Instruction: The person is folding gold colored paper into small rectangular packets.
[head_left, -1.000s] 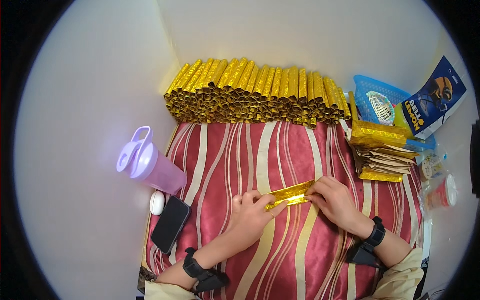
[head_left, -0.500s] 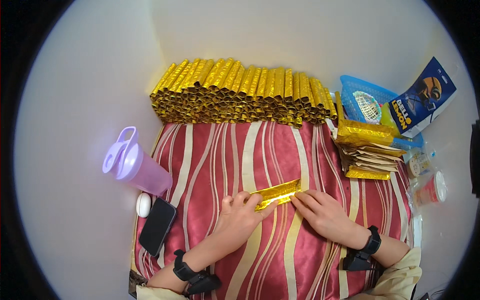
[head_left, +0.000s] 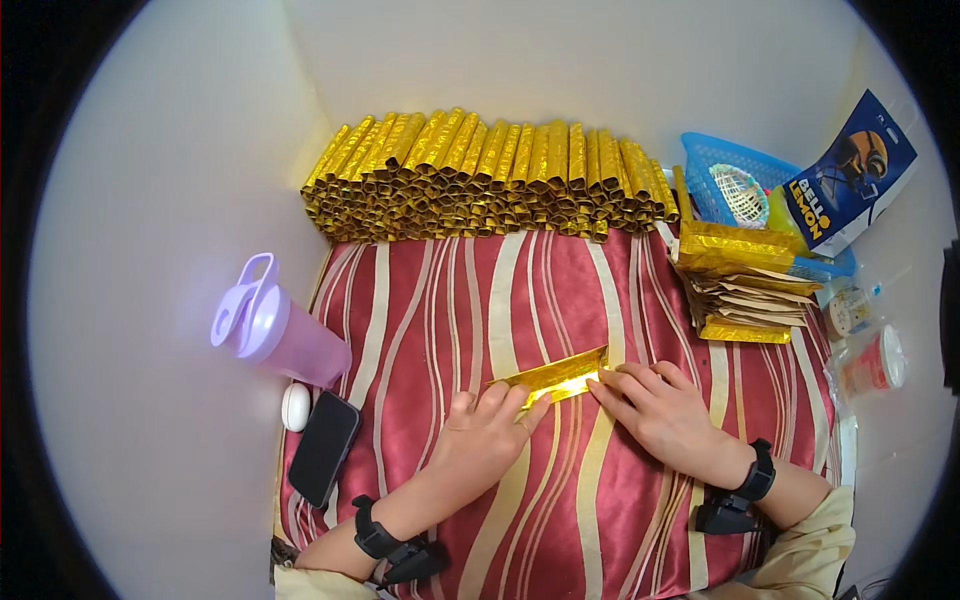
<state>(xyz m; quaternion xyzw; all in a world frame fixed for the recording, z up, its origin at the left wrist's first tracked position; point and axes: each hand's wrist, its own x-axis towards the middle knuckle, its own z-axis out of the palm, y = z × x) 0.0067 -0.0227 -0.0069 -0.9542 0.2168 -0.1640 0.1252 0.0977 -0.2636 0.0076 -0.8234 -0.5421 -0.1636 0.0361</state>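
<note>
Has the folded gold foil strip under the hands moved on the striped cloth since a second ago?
No. The gold foil strip lies across the same cream stripes of the red striped cloth; only the head camera shifted.
</note>
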